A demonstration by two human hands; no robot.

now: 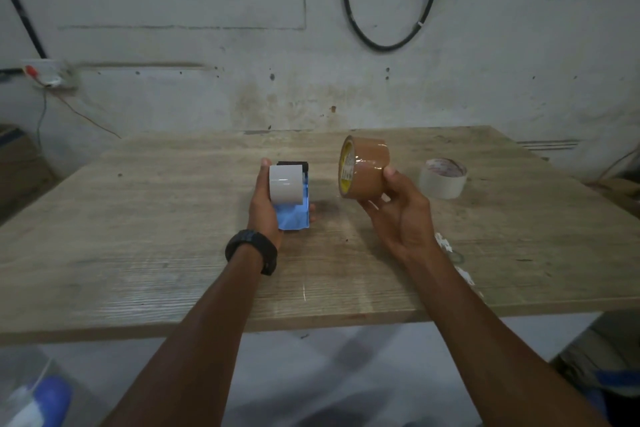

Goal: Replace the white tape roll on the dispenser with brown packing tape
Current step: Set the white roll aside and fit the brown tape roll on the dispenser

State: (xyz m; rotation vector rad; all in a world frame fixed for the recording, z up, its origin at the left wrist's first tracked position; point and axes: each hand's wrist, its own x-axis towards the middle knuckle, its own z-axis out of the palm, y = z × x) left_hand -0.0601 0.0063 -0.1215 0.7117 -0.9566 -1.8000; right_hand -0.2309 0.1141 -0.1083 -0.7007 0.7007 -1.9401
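Observation:
My left hand [262,210] grips a blue tape dispenser [294,217] above the middle of the wooden table [138,236]. A white tape roll [285,183] sits on the dispenser, with a black part showing behind it. My right hand [398,215] holds a brown packing tape roll [369,168] upright, a little to the right of the dispenser and apart from it. The roll's yellow-labelled core faces left.
Another whitish tape roll [443,178] lies flat on the table to the right of my right hand. Small white scraps and a clear ring [455,256] lie by my right forearm. A black cable loop [388,10] hangs on the wall behind.

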